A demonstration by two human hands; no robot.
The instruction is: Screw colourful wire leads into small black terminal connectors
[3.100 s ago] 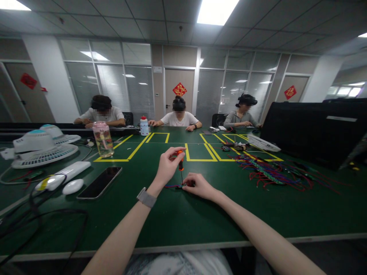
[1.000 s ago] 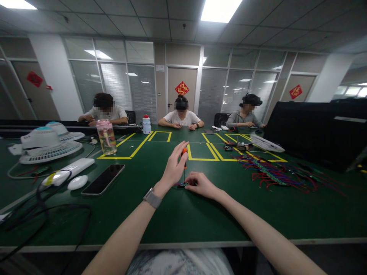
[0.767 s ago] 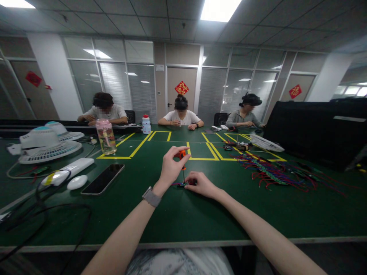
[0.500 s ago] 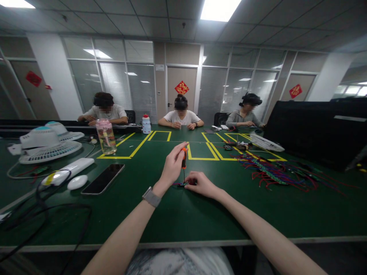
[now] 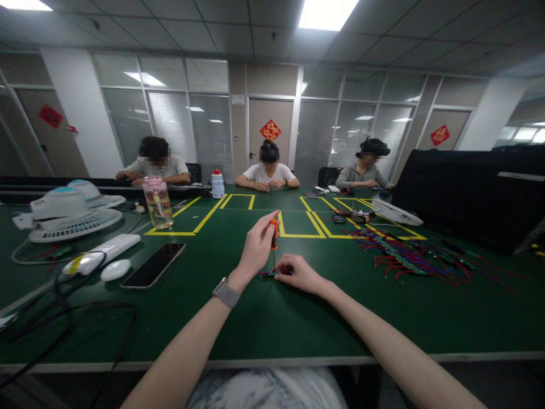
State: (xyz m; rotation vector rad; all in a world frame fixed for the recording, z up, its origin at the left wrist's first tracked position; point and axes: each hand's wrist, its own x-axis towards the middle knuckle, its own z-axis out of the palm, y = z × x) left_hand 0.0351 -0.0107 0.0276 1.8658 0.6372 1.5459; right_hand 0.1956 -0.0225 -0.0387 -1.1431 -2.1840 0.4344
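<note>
An orange and black screwdriver (image 5: 275, 234) stands upright at the middle of the green table. My left hand (image 5: 258, 243) is closed around its handle, with the index finger stretched over the top. The shaft points down at a small circuit board (image 5: 271, 274) with thin wires on its left side. My right hand (image 5: 298, 272) pinches the right side of this board against the table, thumb and fingers pressed together. My fingers hide part of the board, and the exact spot under the tip is too small to make out.
Wired circuit boards (image 5: 395, 250) lie in a heap at right, near a black monitor (image 5: 464, 199). To the left are a phone (image 5: 154, 265), a white mouse (image 5: 116, 270), a pink-lidded bottle (image 5: 158, 207), white fans (image 5: 72, 213) and black cables (image 5: 63, 307). Several people sit opposite.
The screwdriver handle has turned slightly in my left hand, showing more orange. My right hand stays on the board. The person opposite in the middle has shifted their hands a little.
</note>
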